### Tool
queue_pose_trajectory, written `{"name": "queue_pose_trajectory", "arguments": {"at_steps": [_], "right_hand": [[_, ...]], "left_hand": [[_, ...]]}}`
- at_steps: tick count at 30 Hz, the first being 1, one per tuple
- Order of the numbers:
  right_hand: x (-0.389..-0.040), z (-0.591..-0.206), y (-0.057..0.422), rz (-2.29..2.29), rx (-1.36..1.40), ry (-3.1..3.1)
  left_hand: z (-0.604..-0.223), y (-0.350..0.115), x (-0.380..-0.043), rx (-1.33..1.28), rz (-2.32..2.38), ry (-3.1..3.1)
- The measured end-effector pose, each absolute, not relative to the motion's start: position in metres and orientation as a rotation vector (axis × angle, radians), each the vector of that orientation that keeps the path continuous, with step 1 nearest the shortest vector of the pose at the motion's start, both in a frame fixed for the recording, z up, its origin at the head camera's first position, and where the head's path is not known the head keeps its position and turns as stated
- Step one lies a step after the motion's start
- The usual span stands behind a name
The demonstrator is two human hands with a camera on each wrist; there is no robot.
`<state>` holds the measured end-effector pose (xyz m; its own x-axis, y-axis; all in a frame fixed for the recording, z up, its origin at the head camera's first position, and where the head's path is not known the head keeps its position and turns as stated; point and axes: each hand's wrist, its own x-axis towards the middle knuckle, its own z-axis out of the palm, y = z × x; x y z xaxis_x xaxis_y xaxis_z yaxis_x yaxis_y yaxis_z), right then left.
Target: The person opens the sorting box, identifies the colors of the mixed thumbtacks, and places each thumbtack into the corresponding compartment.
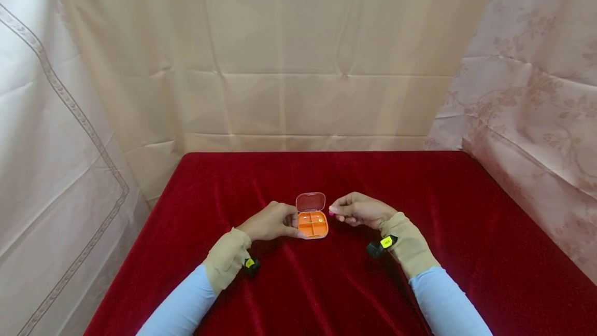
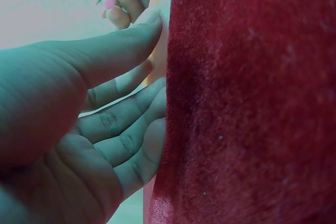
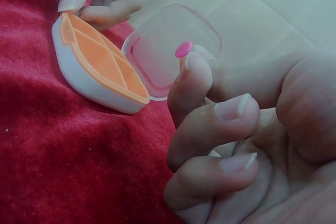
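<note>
An orange-and-white pill box (image 1: 313,229) with four-way dividers sits on the red cloth, its clear lid (image 3: 173,35) raised at the back. Small pale pieces show in its back compartments in the head view. My left hand (image 1: 272,221) holds the box at its left side, thumb at the front corner and fingers behind. Just right of the box, my right hand (image 1: 366,210) pinches a pink pill (image 3: 183,50) between thumb and index finger, apart from the box. The other fingers of that hand are curled, as the right wrist view shows.
A dark red velvet cloth (image 1: 224,180) covers the table. Beige fabric (image 1: 280,56) hangs behind its far edge, with pale patterned curtains (image 1: 536,92) at the sides. A small dark device with a yellow label (image 1: 387,242) is worn at each wrist.
</note>
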<state>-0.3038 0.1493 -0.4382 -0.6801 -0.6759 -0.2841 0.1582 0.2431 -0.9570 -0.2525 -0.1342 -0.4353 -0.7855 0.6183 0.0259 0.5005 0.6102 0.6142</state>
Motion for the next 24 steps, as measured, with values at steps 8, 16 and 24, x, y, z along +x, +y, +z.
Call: {"name": "queue_pose_trajectory", "arguments": {"at_steps": [8, 16, 24], "right_hand": [[-0.3026, -0.4371, 0.1472, -1.494, -0.500, 1.833], [-0.3018, -0.4409, 0.1447, -1.476, -0.500, 1.857], [-0.2996, -0.4411, 0.1431, -1.454, -0.518, 1.904]], "left_hand": [[-0.4334, -0.1341, -0.2525, 0.921, 0.927, 2.640], [-0.4358, -0.1347, -0.2525, 0.927, 0.933, 2.642], [-0.4347, -0.1346, -0.2526, 0.936, 0.932, 2.638]]}}
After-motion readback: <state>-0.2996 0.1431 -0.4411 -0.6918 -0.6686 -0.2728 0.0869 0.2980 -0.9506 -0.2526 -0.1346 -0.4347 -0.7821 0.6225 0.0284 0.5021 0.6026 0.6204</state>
